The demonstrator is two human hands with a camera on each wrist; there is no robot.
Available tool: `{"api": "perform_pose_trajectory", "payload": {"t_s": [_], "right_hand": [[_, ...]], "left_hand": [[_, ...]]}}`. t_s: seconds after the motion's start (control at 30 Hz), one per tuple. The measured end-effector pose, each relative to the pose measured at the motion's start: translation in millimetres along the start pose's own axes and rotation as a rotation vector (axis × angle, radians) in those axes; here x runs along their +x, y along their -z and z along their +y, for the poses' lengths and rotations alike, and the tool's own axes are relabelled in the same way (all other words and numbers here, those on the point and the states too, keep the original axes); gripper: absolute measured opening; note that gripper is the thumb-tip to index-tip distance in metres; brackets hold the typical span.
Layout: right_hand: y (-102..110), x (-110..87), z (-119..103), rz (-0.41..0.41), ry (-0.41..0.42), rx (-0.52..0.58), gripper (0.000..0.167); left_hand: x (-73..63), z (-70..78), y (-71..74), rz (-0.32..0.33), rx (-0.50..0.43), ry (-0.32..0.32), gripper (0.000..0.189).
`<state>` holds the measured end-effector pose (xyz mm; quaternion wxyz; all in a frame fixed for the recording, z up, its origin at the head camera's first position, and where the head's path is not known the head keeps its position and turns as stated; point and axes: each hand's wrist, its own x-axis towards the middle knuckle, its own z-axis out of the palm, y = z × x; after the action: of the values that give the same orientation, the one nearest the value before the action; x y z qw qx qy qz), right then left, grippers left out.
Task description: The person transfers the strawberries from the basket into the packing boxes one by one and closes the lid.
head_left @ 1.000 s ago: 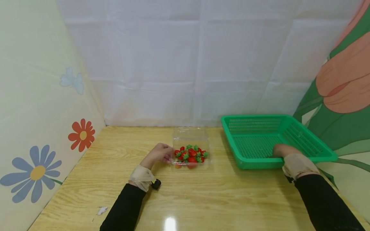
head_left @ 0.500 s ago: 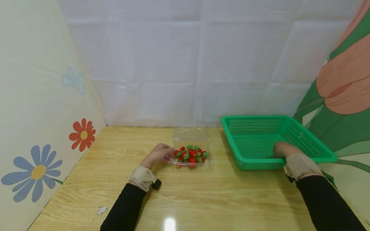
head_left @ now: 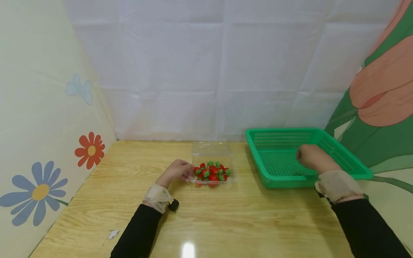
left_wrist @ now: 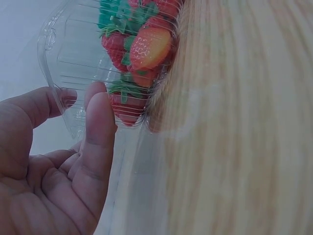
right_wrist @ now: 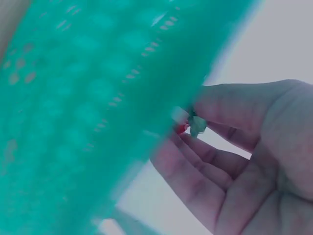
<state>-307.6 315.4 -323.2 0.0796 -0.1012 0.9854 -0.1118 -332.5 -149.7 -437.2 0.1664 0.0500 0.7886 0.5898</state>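
Note:
A clear plastic clamshell box (head_left: 212,148) stands on the table with its lid raised at the back and several red strawberries (head_left: 213,172) with green leaves inside. My left hand (head_left: 176,170) pinches the box's left rim between thumb and fingers, seen closely in the left wrist view. Over the green basket (head_left: 269,181) at the right is my right hand (head_left: 315,158). The right wrist view shows it pinching a small strawberry (right_wrist: 197,126) by its leafy end, mostly hidden behind the basket's blurred wall.
The wooden table (head_left: 232,218) spans the front. A white cloth (head_left: 174,71) rises along its back edge, with patterned panels at both sides. A white scrap-like patch (head_left: 113,234) shows at the front left.
My right hand has risen from low inside the basket to above its near rim, bringing a strawberry with it. My left hand keeps its place on the box.

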Motion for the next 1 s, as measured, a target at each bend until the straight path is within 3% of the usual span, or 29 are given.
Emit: {"api": "perform_pose_trajectory", "payload": {"t_s": [0.27,0.53,0.8,1.0], "right_hand": [[6.8,-2.2,-54.0,0.12,0.046,-0.044,0.022],[-2.1,4.6,-104.0,0.258,0.143,0.021,0.026],[-40.8,28.9,-148.5,0.326,0.239,0.058,0.025],[-77.8,55.0,-166.3,0.339,0.288,0.045,0.021]], "left_hand": [[0.8,-2.0,-1.6,0.006,0.005,0.0,0.03],[-0.1,1.8,-2.4,0.012,-0.001,0.009,0.028],[-1.7,3.6,-1.0,0.002,0.0,0.006,0.028],[-0.7,0.1,-0.2,-0.005,0.001,-0.008,0.026]]}}
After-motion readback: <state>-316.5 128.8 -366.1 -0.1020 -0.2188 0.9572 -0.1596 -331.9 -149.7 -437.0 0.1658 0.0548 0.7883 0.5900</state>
